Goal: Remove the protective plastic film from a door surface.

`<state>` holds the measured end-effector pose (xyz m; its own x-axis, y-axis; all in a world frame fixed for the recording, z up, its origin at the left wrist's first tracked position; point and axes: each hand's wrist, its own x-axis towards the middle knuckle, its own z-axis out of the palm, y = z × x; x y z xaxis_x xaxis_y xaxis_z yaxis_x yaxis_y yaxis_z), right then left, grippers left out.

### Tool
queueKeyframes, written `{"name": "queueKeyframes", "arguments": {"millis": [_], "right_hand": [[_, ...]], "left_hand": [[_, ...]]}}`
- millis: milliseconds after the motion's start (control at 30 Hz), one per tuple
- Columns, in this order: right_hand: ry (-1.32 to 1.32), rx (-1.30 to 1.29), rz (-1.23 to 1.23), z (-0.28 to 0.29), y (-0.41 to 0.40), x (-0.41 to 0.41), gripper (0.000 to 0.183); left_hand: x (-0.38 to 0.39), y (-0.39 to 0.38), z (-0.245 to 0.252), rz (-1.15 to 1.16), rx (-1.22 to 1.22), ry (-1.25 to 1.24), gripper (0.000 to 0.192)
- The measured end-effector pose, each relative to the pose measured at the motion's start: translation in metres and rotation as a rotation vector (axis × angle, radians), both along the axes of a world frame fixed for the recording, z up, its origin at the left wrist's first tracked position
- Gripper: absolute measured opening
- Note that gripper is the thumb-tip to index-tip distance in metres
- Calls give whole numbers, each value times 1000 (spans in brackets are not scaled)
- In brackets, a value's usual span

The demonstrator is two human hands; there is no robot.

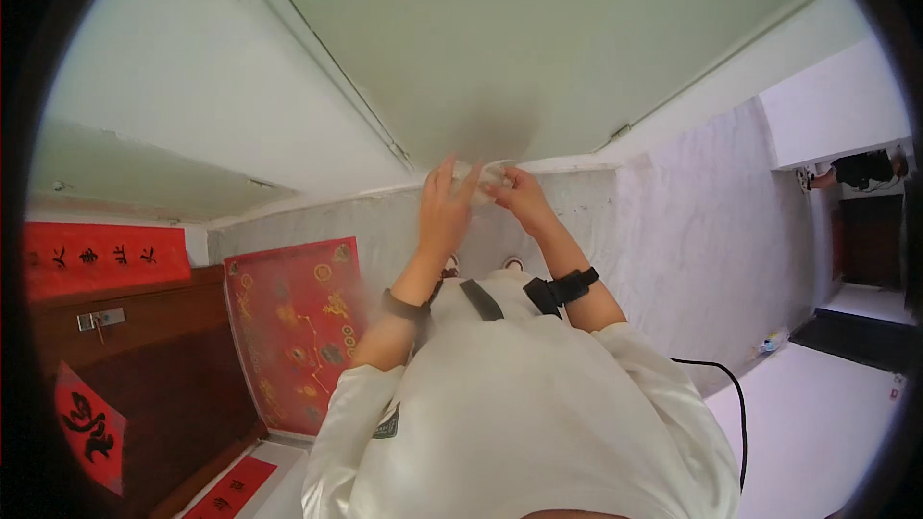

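Observation:
Both of my hands meet in front of my body, close to a pale green panel [519, 36]. Between them is a small whitish, partly see-through item [493, 176]; its exact kind is not clear. My right hand [525, 200] pinches its right side between thumb and fingers. My left hand [445, 207] is on its left side, fingers extended and somewhat spread, with whitish material showing between them. The fingers hide part of the item. A dark band [406, 305] is on my left forearm and a black strapped device [570, 288] on my right.
A red patterned doormat [292, 335] lies at left before a brown door [144, 375] with red paper banners [108, 256] bearing writing. Grey floor [692, 231] stretches right. Another person [862, 169] is at the far right. A black cable [739, 404] hangs by my right side.

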<state>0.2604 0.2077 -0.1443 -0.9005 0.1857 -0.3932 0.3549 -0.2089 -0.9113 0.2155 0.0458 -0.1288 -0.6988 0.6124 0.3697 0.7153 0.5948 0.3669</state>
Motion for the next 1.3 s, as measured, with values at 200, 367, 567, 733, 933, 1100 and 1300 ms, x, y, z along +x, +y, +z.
{"name": "queueKeyframes", "arguments": {"millis": [200,367,567,733,933,1100,1300], "right_hand": [[-180,271,-29,-49,25,6,68],[-372,566,-104,-163,82,39,77],[-583,187,190,-145,106,52,50],[-343,170,241,-149,109,48,29],[-187,225,271,-114,75,15,24],[-77,273,328,-71,16,-26,27],[108,463,245,-20,-65,-103,23]], "left_hand": [[6,-22,27,88,-157,-341,92],[11,-63,1,214,35,-444,85],[25,-105,-64,601,252,-524,63],[25,-92,-72,653,379,-553,54],[1,-79,-55,637,448,-701,39],[-65,-76,-43,505,568,-652,27],[-152,-85,-25,377,495,-664,22]]}}
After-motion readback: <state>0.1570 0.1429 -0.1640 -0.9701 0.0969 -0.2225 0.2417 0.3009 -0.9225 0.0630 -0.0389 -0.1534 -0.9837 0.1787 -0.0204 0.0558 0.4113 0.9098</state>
